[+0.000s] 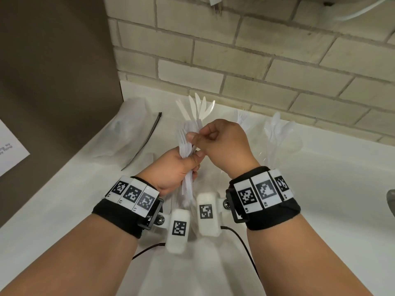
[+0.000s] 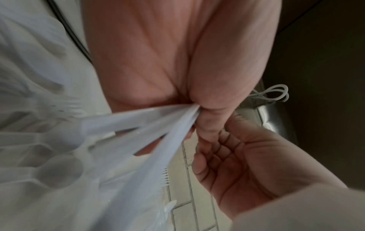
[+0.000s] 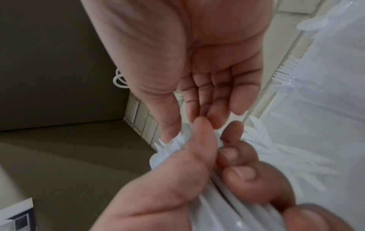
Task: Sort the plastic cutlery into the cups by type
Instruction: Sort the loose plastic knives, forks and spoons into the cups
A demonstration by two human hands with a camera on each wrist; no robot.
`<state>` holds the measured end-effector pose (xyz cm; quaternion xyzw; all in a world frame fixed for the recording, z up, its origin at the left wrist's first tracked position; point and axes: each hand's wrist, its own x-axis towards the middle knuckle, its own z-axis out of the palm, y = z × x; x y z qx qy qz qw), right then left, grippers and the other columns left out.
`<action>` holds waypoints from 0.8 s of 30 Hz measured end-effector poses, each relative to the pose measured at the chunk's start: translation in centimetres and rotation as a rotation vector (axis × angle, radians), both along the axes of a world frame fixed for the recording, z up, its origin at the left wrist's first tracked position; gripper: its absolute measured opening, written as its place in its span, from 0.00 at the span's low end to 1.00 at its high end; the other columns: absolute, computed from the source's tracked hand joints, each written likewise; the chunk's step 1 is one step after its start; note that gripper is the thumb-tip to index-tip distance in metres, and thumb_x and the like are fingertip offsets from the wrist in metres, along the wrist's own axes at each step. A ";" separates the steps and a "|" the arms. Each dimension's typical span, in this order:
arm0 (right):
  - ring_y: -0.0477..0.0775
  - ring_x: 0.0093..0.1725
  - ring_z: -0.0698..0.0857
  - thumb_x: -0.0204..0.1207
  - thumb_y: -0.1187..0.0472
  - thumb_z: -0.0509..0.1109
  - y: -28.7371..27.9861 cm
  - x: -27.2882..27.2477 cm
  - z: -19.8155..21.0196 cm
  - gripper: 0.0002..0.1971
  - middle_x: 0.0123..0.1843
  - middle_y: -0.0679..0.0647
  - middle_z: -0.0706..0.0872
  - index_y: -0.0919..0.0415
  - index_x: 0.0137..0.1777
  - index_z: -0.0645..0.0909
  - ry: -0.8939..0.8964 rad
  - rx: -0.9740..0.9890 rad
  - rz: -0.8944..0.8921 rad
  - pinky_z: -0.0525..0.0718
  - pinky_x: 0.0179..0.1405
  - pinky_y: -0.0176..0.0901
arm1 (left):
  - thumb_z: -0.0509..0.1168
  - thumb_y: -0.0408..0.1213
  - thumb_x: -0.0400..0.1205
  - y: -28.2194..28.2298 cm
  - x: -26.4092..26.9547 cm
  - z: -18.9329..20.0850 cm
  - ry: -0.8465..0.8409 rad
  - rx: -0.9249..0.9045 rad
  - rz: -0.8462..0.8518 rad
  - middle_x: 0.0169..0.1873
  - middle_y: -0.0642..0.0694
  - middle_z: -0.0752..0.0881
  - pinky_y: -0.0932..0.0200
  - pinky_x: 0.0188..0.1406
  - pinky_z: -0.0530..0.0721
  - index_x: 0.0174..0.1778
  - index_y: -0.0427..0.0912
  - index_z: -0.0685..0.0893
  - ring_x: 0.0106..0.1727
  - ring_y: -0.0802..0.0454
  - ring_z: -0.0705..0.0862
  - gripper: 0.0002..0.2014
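Nearest are the two banded wrists, held close together over the white counter [image 1: 320, 189]. The left hand [image 1: 171, 169] has its fingers curled round a bundle of white plastic cutlery [image 1: 188, 146], forks uppermost, handles fanning out below the palm. The right hand [image 1: 224, 144] meets it from the right, thumb and forefinger pinching a piece at the top of the bundle, the other fingers curled. Just behind the hands stands a clear cup of knives [image 1: 198, 107], and toward the counter's right a clear cup of spoons [image 1: 277, 129]. A black zip tie [image 1: 147, 137] lies left, near a brown side panel [image 1: 53, 82]. The brick wall [image 1: 256, 60] closes the back edge.
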<state>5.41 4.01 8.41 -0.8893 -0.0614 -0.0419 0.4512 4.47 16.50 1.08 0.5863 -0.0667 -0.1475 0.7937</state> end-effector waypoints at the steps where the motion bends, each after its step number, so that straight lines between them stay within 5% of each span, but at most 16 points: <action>1: 0.39 0.34 0.83 0.72 0.50 0.76 0.0 0.0 -0.1 0.11 0.33 0.43 0.83 0.56 0.44 0.81 -0.008 -0.016 0.000 0.75 0.32 0.25 | 0.66 0.44 0.75 0.0 0.0 0.0 -0.002 0.018 0.014 0.31 0.47 0.73 0.56 0.37 0.75 0.48 0.41 0.81 0.32 0.55 0.73 0.12; 6: 0.41 0.34 0.79 0.80 0.57 0.66 0.1 0.0 -0.6 0.05 0.32 0.43 0.80 0.56 0.43 0.76 -0.134 -0.110 -0.019 0.71 0.29 0.20 | 0.64 0.44 0.75 -0.2 -0.2 0.1 -0.010 -0.032 -0.011 0.32 0.48 0.74 0.60 0.34 0.79 0.47 0.46 0.83 0.33 0.56 0.74 0.09; 11: 0.56 0.39 0.90 0.83 0.61 0.59 -0.3 -0.1 0.3 0.09 0.40 0.54 0.89 0.50 0.41 0.66 -0.256 0.287 -0.191 0.88 0.40 0.51 | 0.63 0.45 0.76 0.0 -0.2 0.0 0.032 -0.111 -0.032 0.32 0.51 0.75 0.60 0.33 0.78 0.52 0.44 0.83 0.32 0.57 0.75 0.13; 14: 0.55 0.30 0.90 0.83 0.64 0.57 -0.7 -0.3 1.8 0.11 0.38 0.51 0.82 0.48 0.43 0.64 -0.304 0.521 -0.170 0.90 0.35 0.54 | 0.62 0.43 0.82 0.0 -0.2 -0.1 0.023 -0.073 -0.013 0.31 0.49 0.75 0.57 0.33 0.74 0.54 0.40 0.81 0.30 0.55 0.74 0.11; 17: 0.52 0.25 0.82 0.81 0.61 0.61 -0.9 0.0 2.4 0.09 0.35 0.49 0.78 0.44 0.45 0.67 -0.333 0.383 -0.113 0.85 0.28 0.49 | 0.58 0.40 0.86 -0.1 -0.2 -0.1 0.002 -0.012 -0.005 0.30 0.49 0.76 0.56 0.34 0.71 0.54 0.44 0.84 0.30 0.55 0.73 0.10; 20: 0.39 0.24 0.79 0.76 0.60 0.71 -1.1 0.4 1.8 0.09 0.29 0.49 0.78 0.52 0.52 0.76 -0.224 0.180 -0.025 0.77 0.26 0.28 | 0.59 0.40 0.85 -0.2 -0.3 0.2 -0.016 0.025 0.014 0.32 0.49 0.81 0.59 0.34 0.71 0.49 0.51 0.89 0.32 0.56 0.73 0.12; 24: 0.41 0.32 0.83 0.69 0.51 0.77 -0.9 0.6 0.8 0.12 0.29 0.45 0.79 0.50 0.50 0.81 -0.164 -0.064 0.011 0.74 0.33 0.29 | 0.63 0.43 0.84 -0.1 0.0 0.0 -0.038 0.103 0.079 0.31 0.51 0.83 0.58 0.35 0.72 0.38 0.47 0.86 0.35 0.53 0.74 0.11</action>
